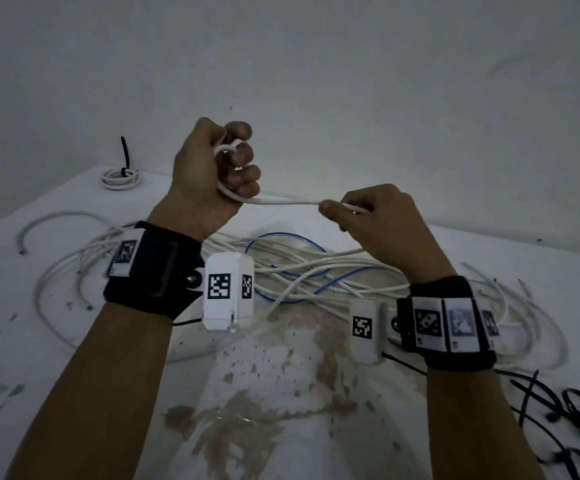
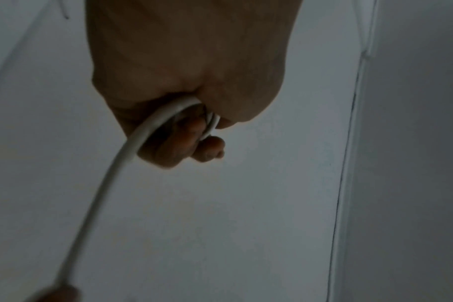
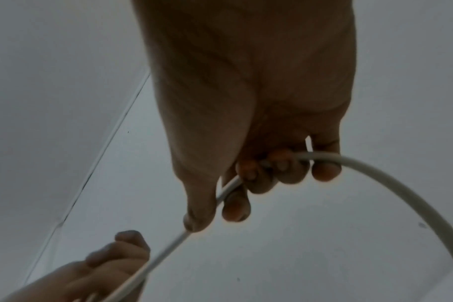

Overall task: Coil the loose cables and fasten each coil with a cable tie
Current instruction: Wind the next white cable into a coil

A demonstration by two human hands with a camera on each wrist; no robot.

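The white cable (image 1: 288, 201) is clenched by the left hand (image 1: 208, 178) and pinched by the right hand (image 1: 375, 216) (2 grips); slackened fingers could let the small coil spring open.

No words, brand names or numbers can be read anywhere. The only signs are black-and-white square code patterns: on the white camera block (image 1: 227, 295) and the black band (image 1: 150, 268) at the left wrist, and on the white camera block (image 1: 364, 329) and the black band (image 1: 446, 323) at the right wrist. One tag on the right band is blurred.
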